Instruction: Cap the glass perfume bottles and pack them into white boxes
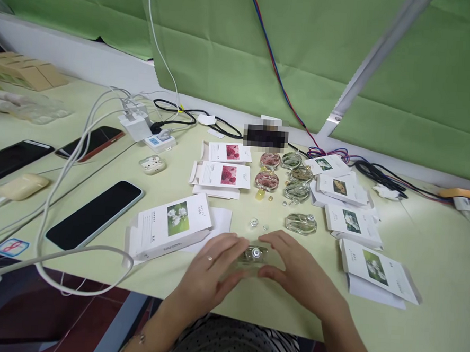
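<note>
Between my two hands, near the table's front edge, is a small clear glass bottle (256,253) with a silvery neck on top. My left hand (212,270) curves round its left side, fingertips at the glass and thumb in front. From the right, my right hand (299,270) reaches round it with forefinger and thumb spread apart; whether it touches the glass I cannot tell. Just beyond lie a clear ring-shaped part (254,223) and a tiny bead-like piece (266,228). Another clear glass bottle (301,224) lies behind my right hand.
Pink bottles (266,181) and green bottles (296,191) lie farther back. Flower-printed boxes stand left (172,228) and right (378,270). On the left are a phone (95,215), an earbud case (152,164), a charger (135,125) and a looping white cable (43,222).
</note>
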### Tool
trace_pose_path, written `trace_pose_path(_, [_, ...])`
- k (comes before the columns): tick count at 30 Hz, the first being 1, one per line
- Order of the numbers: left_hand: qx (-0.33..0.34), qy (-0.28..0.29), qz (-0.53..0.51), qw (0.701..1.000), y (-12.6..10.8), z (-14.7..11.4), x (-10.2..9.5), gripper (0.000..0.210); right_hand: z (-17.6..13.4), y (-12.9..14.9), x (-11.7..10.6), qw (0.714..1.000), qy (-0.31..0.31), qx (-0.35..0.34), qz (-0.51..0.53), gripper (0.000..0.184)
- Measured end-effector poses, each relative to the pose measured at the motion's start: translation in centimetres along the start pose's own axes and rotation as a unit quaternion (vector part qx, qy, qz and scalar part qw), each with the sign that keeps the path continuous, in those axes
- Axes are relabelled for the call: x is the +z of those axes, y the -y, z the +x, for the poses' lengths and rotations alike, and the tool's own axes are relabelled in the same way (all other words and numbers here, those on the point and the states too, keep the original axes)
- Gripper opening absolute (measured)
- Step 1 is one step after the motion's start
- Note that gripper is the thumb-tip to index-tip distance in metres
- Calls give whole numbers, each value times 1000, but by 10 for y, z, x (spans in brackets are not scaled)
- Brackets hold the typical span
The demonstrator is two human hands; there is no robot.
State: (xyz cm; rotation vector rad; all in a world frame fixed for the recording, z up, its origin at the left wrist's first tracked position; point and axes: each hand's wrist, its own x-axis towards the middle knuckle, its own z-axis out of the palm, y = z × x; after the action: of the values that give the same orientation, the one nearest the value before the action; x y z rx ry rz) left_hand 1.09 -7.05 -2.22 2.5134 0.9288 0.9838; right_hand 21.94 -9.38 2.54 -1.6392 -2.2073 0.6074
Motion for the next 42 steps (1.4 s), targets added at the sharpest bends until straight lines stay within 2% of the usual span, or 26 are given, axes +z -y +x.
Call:
trace_pose_path(2, [-37, -49, 69, 996, 6, 1, -20, 58, -6, 1, 13, 1000, -6, 19, 12, 28])
trace_pose_path(3, [-102, -47, 111, 987, 12, 2, -28, 59, -7, 1, 19, 999, -15, 31, 17, 25])
trace_pose_path(5, [-176, -10, 175, 969, 26, 2, -36, 71, -9, -1, 30, 997, -53, 45, 17, 23])
trace_pose_path(7, [-178, 82, 199, 960, 40, -1, -35, 73, -8, -4, 36, 993, -107, 45, -10, 24])
trace_pose_path(9, [-160, 144, 219, 952, 51, -5, -30, 67, -5, -6, 37, 985, -155, 40, -63, 24])
trace_pose_path(11, [-144, 180, 229, 946, 58, -6, -26, 58, 2, -8, 35, 977, -176, 40, -115, 22])
trace_pose_path(14, [-138, 204, 236, 940, 64, -1, -27, 51, 18, -12, 32, 972, -169, 47, -157, 21])
trace_pose_path(18, [-122, 192, 263, 938, 75, 9, -36, 45, 41, -13, 28, 972, -148, 48, -175, 25])
trace_pose_path(20, [-109, 175, 274, 939, 82, 14, -39, 41, 45, -10, 24, 970, -156, 46, -179, 32])
trace_pose_path(22, [-91, 148, 278, 945, 85, 17, -41, 38, 38, -5, 19, 967, -181, 41, -175, 43])
trace_pose_path(25, [-41, 69, 251, 965, 78, 17, -41, 37, 7, -3, 8, 953, -255, 23, -165, 50])
trace_pose_path(27, [20, 19, 196, 980, 65, 13, -37, 33, -25, -17, 0, 920, -347, 37, -176, 45])
trace_pose_path(30, [101, -8, 74, 992, 41, 3, -21, 29, -77, -63, -12, 843, -475, 136, -215, 43])
trace_pose_path(33, [98, 46, 24, 994, 26, -2, 0, 22, -120, -123, -18, 820, -459, 259, -222, 55])
trace_pose_path(36, [54, 116, 32, 991, 19, 2, 15, 23, -146, -166, -17, 800, -450, 362, -163, 51])
trace_pose_path(39, [20, 152, 36, 987, 16, 7, 20, 27, -155, -184, -11, 773, -488, 391, -111, 43])
trace_pose_path(42, [16, 164, 47, 985, 13, 4, 20, 30, -154, -187, -6, 761, -529, 359, -108, 39])
